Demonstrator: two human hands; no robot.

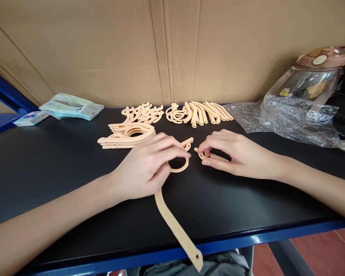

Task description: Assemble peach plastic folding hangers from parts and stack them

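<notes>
Beige ringed piece (pixel 186 164) half hidden
Left hand (pixel 150 165) covers it, grip unclear; right hand (pixel 232 154) holds a holed piece (pixel 199 154), itself partly covered.

A wide bare stretch of tabletop (pixel 46 165) lies open beyond the left forearm, up to the tissue packet (pixel 74 109) at the back left and the stack of frames (pixel 115 142). Another opens in front of the right hand (pixel 232 155), bounded on its left by a curved strip (pixel 172 222) that crosses the front edge. Between the left hand (pixel 149 165) and the right, only a narrow gap remains. Behind them, a slim lane runs before the hook pile (pixel 142 114) and the strip pile (pixel 204 112); cardboard (pixel 103 50) walls off the back. Crumpled plastic (pixel 293 120) and a bottle (pixel 313 82) block the far right.
</notes>
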